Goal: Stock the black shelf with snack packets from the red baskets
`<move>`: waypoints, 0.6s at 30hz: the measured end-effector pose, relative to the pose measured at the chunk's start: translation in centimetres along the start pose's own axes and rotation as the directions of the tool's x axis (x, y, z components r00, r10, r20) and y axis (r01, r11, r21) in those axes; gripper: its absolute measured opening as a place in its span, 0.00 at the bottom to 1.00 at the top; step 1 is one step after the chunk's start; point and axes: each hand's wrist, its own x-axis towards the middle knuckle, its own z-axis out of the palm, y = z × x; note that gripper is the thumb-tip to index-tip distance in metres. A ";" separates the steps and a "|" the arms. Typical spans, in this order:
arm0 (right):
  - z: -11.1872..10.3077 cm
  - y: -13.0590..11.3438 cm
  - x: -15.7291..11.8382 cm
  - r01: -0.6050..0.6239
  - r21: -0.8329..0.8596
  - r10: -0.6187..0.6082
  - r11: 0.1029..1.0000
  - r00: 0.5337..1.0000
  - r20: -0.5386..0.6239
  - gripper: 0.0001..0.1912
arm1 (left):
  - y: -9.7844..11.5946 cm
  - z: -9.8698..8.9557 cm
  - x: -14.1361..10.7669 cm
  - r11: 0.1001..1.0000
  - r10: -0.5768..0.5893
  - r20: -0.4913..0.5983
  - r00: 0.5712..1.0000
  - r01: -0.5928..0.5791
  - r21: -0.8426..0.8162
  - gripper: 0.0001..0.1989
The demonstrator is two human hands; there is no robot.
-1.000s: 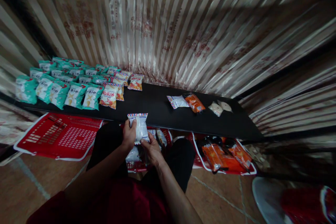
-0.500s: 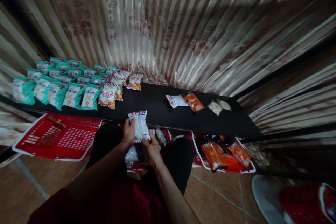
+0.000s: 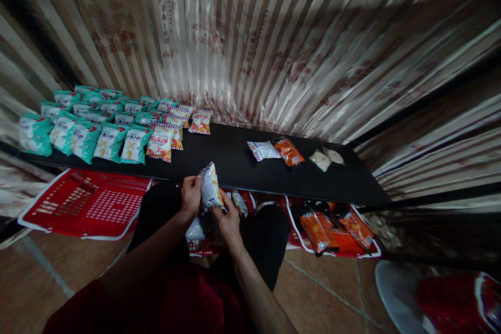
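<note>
A white and orange snack bag (image 3: 210, 186) with a striped edge is held tilted over the front edge of the black shelf (image 3: 227, 151). My left hand (image 3: 191, 195) pinches its left side, and my right hand (image 3: 227, 217) grips its lower right corner. Similar orange and white snack bags (image 3: 160, 142) stand on the shelf, beside rows of teal snack bags (image 3: 105, 142) at the left. Farther right lie a single white bag (image 3: 264, 150), an orange packet (image 3: 288, 152) and two pale packets (image 3: 321, 159).
Below the shelf at left is a red basket (image 3: 113, 209). Another red basket (image 3: 370, 253) on the right holds orange packets (image 3: 319, 229). Between my knees, a third basket (image 3: 209, 250) contains clear-wrapped packets. Striped curtain (image 3: 235, 36) hangs behind. A grey basin (image 3: 399, 292) sits lower right.
The snack bag has turned in my hands, from its printed back facing me to a tilted, edge-on angle showing some orange. Both hands stay nearly in place.
</note>
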 end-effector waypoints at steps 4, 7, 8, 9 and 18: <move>0.0 -0.3 -0.3 0.114 -0.108 -0.116 0.988 0.993 -0.011 0.24 | 0.4 -0.1 -0.2 0.999 0.022 0.039 0.999 -0.020 -0.048 0.13; 0.0 -0.6 -0.6 0.190 -0.173 -0.195 0.966 0.981 -0.010 0.24 | 0.7 -0.3 -0.4 0.998 0.011 0.076 0.997 -0.007 -0.057 0.13; 0.0 -0.7 -0.6 0.218 -0.201 -0.223 0.955 0.975 -0.005 0.24 | 0.8 -0.5 -0.4 0.999 0.008 0.087 0.996 -0.004 -0.048 0.13; 0.0 -0.8 -0.7 0.248 -0.233 -0.254 0.940 0.967 0.003 0.24 | 0.9 -0.6 -0.4 0.999 0.006 0.098 0.995 -0.002 -0.039 0.14; 0.3 -0.4 -0.9 0.425 -0.548 -0.460 0.721 0.884 0.082 0.32 | 1.3 -1.7 -0.8 0.974 -0.063 0.263 0.963 0.117 -0.196 0.24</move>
